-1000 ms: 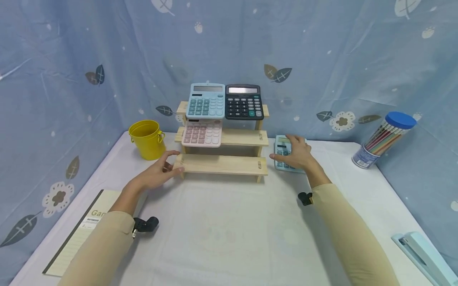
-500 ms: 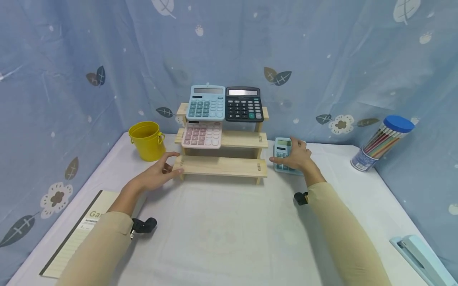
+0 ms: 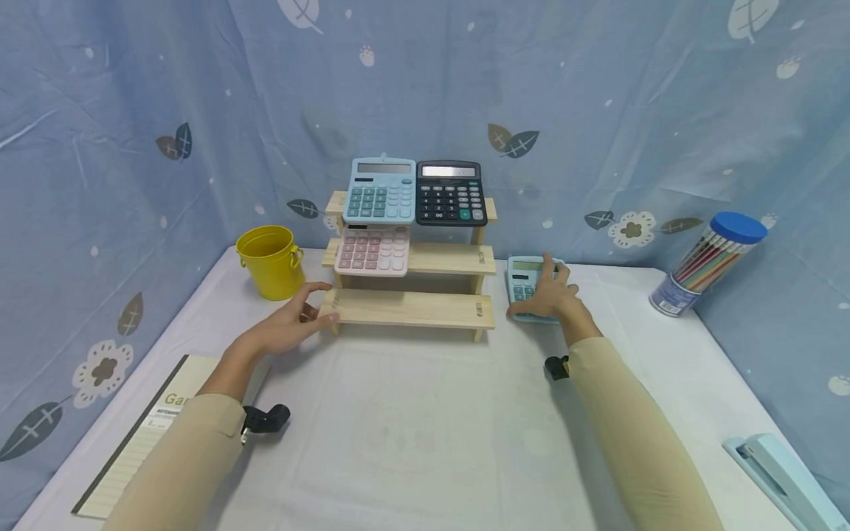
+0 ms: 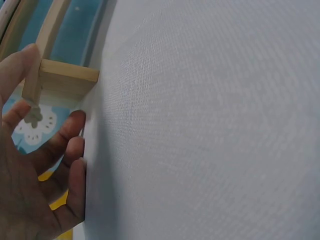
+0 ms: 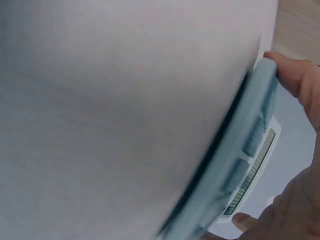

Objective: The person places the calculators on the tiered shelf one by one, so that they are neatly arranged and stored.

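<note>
My left hand point(image 3: 285, 328) holds the left end of the bottom shelf of a three-tier wooden rack point(image 3: 408, 307), thumb at the front edge and index finger behind. In the left wrist view its other fingers curl low beside the rack's leg point(image 4: 70, 77). On the table right of the rack, my right hand point(image 3: 553, 295) grips a light blue calculator point(image 3: 521, 279) across its width. The right wrist view shows the thumb point(image 5: 295, 75) on one side edge of that calculator point(image 5: 232, 160), with a dark gap under its near edge.
A blue calculator point(image 3: 380, 192) and a black one point(image 3: 451, 193) occupy the top tier, a pink one point(image 3: 373, 251) the middle. Left are a yellow bucket point(image 3: 272, 269) and a notebook point(image 3: 139, 442); right, a pencil tub point(image 3: 674, 295) and a stapler point(image 3: 783, 479).
My right hand has lowered and closed its thumb and fingers onto the light blue calculator's sides. The left hand stays on the rack's bottom shelf.
</note>
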Tool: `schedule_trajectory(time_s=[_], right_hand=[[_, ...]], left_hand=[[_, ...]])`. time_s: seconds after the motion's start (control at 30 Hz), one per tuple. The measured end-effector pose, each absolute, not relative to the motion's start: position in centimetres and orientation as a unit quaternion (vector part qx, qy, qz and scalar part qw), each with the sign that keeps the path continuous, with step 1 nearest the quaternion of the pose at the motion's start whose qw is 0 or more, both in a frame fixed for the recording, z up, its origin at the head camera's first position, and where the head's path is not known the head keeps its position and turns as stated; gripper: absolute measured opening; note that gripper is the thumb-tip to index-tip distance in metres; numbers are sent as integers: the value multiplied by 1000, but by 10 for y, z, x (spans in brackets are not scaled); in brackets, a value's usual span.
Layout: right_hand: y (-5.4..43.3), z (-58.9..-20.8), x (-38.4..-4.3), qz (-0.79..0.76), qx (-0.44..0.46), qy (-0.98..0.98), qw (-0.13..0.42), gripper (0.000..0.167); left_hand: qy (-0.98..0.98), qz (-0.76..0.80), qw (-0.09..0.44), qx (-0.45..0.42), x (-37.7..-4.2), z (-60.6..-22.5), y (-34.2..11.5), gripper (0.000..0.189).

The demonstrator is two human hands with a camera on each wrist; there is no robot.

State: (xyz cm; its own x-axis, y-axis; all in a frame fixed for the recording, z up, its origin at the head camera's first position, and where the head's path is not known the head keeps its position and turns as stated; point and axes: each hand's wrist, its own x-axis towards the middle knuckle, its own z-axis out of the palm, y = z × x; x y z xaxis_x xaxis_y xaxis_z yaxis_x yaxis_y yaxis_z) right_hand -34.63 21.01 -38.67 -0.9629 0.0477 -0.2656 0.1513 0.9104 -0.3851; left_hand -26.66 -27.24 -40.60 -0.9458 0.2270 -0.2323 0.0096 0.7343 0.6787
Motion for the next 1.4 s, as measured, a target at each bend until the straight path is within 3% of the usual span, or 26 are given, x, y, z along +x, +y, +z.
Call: schedule_trajectory(time_s=[1.4], right_hand=[[209,-338,-294,-348,-62,935,-20,134]], left_hand=[[917,367,142,67,-264,-405,-271,79]])
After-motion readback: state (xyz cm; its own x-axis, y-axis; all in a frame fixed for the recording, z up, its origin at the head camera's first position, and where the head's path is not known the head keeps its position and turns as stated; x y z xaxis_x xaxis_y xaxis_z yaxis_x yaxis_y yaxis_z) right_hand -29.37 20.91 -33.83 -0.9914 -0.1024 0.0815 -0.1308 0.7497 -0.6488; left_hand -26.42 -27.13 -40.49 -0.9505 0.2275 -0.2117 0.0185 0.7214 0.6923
